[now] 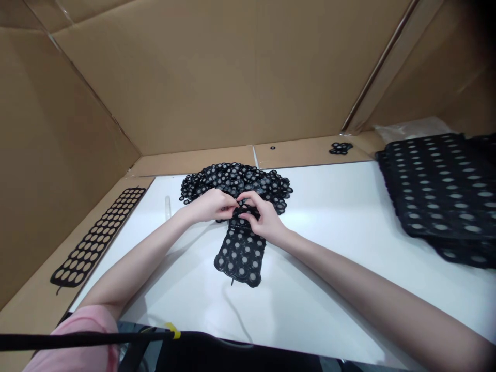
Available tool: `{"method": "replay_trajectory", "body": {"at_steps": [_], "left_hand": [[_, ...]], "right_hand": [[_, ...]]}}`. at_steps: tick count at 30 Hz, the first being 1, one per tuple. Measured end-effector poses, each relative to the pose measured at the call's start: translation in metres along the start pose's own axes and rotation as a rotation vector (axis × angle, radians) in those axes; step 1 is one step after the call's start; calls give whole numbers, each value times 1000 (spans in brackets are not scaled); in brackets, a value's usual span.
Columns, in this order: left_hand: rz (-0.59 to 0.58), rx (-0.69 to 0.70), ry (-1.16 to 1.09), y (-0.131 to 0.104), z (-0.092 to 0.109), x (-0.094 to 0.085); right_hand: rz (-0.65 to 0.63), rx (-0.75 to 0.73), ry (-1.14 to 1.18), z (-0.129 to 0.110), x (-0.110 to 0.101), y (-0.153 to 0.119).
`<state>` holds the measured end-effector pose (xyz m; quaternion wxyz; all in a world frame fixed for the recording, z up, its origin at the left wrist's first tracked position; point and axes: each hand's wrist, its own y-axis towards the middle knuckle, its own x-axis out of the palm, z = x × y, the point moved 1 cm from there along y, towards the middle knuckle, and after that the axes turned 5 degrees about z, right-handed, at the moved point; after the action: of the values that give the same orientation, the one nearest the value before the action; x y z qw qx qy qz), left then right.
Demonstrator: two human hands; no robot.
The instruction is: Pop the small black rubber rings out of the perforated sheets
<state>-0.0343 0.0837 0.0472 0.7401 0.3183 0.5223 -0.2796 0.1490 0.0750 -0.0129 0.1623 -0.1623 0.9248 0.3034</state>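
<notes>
- Black dotted sheet (240,256): one, centre of frame, upper edge between the hands; judged best kept flat and pinched close to that edge
- Left hand (211,205): fingertips together at that edge, exact hold not visible; right hand (267,219): fingers curled there, cannot tell whether clamped
- Sheet stack (445,178): one, right, layers uncountable
- Ring pile (222,178): one, centre, uncountable
- Perforated strip (99,233): one, left
- Ring cluster (341,148): one, upper right
- Loose ring (273,148): one, upper centre

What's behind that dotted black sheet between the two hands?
A heap of small black round pieces lies behind the sheet. The left hand and right hand hide part of the heap's front, so what's there can't be seen.
</notes>
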Motion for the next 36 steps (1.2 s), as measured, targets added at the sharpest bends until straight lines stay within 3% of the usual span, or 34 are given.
{"method": "replay_trajectory", "body": {"at_steps": [11,17,24,36], "left_hand": [[19,-100,-261,-9,-11,-22],[22,-56,-176,-6,-4,-14],[155,-46,-184,-2,6,-9],[94,-117,155,0,17,-9]], "right_hand": [[110,129,137,3,-4,0],[121,100,105,5,-3,1],[133,75,147,3,-1,2],[188,129,151,2,-3,2]]}}
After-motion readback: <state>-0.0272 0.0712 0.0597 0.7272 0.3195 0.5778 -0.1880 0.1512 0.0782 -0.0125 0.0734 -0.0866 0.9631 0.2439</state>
